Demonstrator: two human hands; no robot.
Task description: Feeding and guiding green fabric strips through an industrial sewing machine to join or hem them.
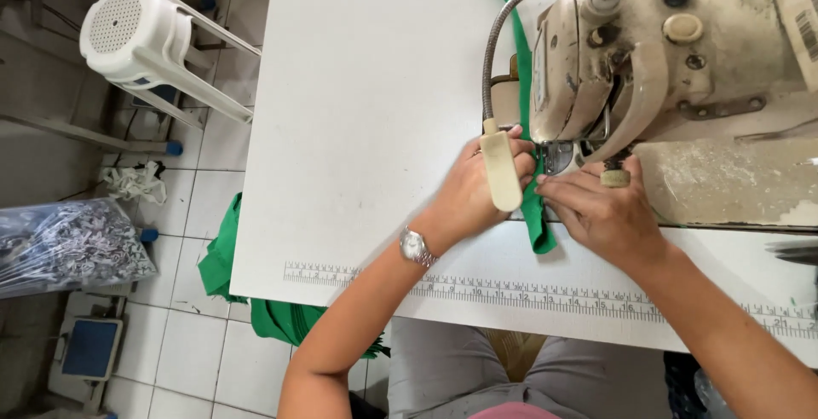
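Observation:
A narrow green fabric strip [537, 223] runs under the head of a worn beige sewing machine [673, 52] and away across the white table [366, 104]. My left hand [473, 193], with a metal wristwatch [416, 247] on the wrist, presses the strip from the left beside the needle. My right hand [601, 210] pinches the strip's right edge just in front of the presser foot. A cream lamp head on a flexible metal neck [501, 167] hangs over my left hand and hides part of it.
A printed ruler strip [511, 289] runs along the table's front edge. More green cloth [226, 253] hangs off the table's left side toward the tiled floor. A white plastic stool [141, 31] lies tipped at the upper left, and a patterned bundle in clear plastic [68, 244] sits at left.

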